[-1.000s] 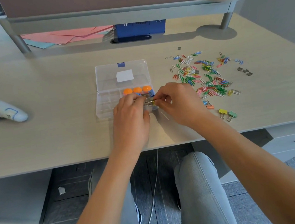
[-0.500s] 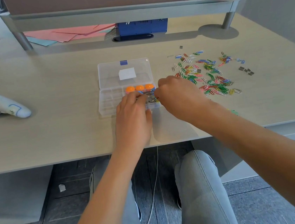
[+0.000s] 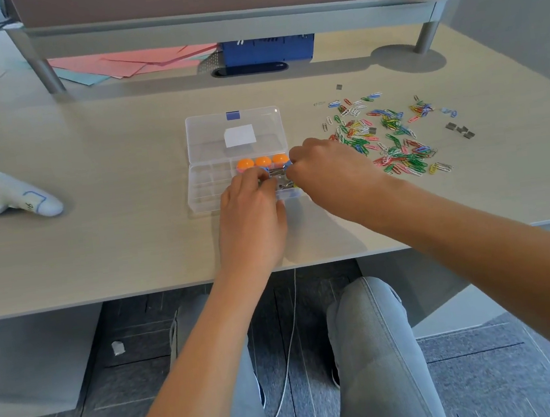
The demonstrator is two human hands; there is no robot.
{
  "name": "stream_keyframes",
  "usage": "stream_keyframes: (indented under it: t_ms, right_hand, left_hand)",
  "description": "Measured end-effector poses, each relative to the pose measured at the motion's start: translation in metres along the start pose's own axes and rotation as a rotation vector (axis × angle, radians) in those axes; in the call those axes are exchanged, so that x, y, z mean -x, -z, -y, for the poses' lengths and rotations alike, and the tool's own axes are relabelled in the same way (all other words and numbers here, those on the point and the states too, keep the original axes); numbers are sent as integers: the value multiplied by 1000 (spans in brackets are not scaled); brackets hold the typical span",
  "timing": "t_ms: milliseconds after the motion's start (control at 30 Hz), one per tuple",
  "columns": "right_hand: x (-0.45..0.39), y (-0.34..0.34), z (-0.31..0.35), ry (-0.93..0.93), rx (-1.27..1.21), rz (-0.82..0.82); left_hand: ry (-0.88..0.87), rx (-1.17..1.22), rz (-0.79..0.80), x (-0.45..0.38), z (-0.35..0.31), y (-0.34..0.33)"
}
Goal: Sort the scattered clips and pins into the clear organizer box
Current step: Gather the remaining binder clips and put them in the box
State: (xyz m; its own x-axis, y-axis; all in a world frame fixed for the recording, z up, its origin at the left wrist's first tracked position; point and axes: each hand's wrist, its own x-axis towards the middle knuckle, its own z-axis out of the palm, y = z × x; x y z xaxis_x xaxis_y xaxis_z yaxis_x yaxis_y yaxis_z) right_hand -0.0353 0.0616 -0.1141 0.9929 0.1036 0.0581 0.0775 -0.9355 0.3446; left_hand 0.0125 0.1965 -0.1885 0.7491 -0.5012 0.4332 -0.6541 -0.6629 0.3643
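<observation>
The clear organizer box (image 3: 208,190) lies open mid-desk, its lid (image 3: 234,134) folded back. Three orange round-headed pieces (image 3: 263,161) sit in a back compartment. My left hand (image 3: 250,218) and my right hand (image 3: 332,177) meet over the box's right compartments, fingertips pinched from both sides on a silver-handled binder clip (image 3: 278,173). More clips lie in the compartment under the fingers, partly hidden. A scatter of coloured paper clips (image 3: 393,146) lies on the desk to the right of the box.
A few small grey clips (image 3: 460,130) lie beyond the paper clips. A white controller (image 3: 19,198) rests at the left. Pink and blue papers (image 3: 133,63) and a blue box (image 3: 266,50) sit under the shelf at the back. The desk's front edge is just below my wrists.
Both hands have moved away from me, from the box's front edge to over its right compartments, still pinching the clip. My right arm now covers the yellow and green binder clips near the desk edge.
</observation>
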Motion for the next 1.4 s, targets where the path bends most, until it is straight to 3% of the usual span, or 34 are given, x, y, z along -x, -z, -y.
stream_keyframes:
  t_ms: [267, 367, 500, 833, 1033, 1200, 1400]
  right_hand:
    - [13, -29, -6, -272, -628, -255]
    - [16, -35, -4, -322, -730, -311]
    - [16, -40, -2, -324, -730, -320]
    - [8, -22, -18, -87, -542, -189]
    - [9, -29, -12, -115, -464, -198]
    - [11, -35, -13, -156, -628, -229]
    - [6, -33, -17, -72, -498, -224]
  left_hand:
    - [-62, 73, 32, 6, 2, 5]
    - [-99, -2, 78, 15, 3, 8]
    - [-108, -94, 127, 17, 2, 8]
    - [-115, -170, 146, 16, 0, 9]
    - [-103, -162, 154, 16, -1, 10]
    - [-107, -164, 151, 17, -1, 9]
    - [-97, -126, 149, 17, -1, 9]
